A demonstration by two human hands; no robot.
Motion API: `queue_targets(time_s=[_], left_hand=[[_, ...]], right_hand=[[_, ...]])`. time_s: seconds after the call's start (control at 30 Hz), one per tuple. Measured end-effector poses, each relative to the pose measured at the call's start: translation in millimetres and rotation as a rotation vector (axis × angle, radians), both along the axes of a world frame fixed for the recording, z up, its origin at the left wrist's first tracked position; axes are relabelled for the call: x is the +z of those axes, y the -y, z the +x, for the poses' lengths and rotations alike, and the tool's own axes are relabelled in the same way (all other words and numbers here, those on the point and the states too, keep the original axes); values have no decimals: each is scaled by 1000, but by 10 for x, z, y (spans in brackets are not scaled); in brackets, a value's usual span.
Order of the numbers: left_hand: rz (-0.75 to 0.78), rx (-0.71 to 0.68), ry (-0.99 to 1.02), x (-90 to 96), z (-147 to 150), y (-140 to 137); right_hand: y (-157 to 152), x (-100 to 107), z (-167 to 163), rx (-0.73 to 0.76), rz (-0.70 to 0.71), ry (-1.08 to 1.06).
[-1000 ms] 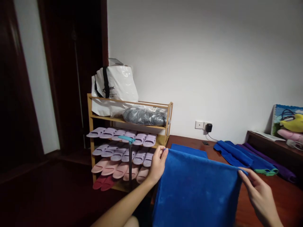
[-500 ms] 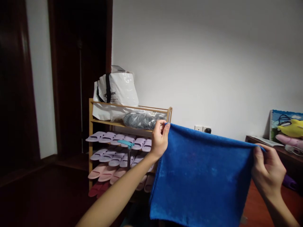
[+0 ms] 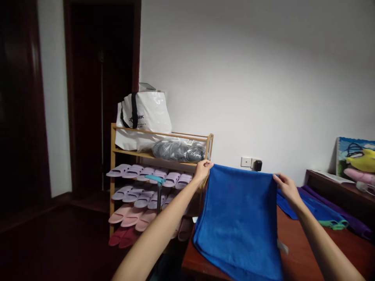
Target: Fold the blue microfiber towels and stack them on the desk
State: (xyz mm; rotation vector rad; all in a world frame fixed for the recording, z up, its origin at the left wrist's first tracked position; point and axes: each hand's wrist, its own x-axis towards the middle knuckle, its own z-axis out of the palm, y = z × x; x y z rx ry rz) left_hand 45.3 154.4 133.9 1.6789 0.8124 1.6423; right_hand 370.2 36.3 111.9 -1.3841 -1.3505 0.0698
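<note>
A blue cloth [image 3: 238, 222], folded in layers, hangs between my hands, its top edge stretched nearly level. My left hand [image 3: 202, 170] pinches the upper left corner. The upper right corner is gripped by my right hand [image 3: 287, 188], thumb on the near side. The cloth's lower part hangs down over the front left of a reddish-brown wooden table [image 3: 307, 246]; whether the bottom edge rests on it I cannot tell. Small pale tags show at both sides of the cloth.
Behind my left arm stands a wooden shoe rack [image 3: 113, 156] with rows of slippers [image 3: 134, 171] and a white bag [image 3: 149, 111] on top. Other blue, green and purple cloths [image 3: 325, 212] lie at the table's right. A raised shelf [image 3: 319, 173] holds a yellow plush toy [image 3: 361, 160].
Both hands have moved farther out, and my right hand has come left, bringing the cloth's upper corners closer together. More of the table and the other cloths now shows.
</note>
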Motion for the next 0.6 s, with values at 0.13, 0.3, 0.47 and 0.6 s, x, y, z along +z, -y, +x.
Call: queue_targets(time_s=[0.13, 0.3, 0.47, 0.6], left_hand=[[-154, -72, -40, -96, 5, -166], [-303, -129, -88, -148, 76, -339], [-382, -117, -139, -257, 191, -543], [-408, -55, -247, -389, 322, -757]], right_hand=[[-210, -89, 136, -112, -65, 34], [-402, -129, 218, -156, -143, 24], [-589, -241, 205, -98, -256, -10], [-799, -386, 247, -108, -307, -23]])
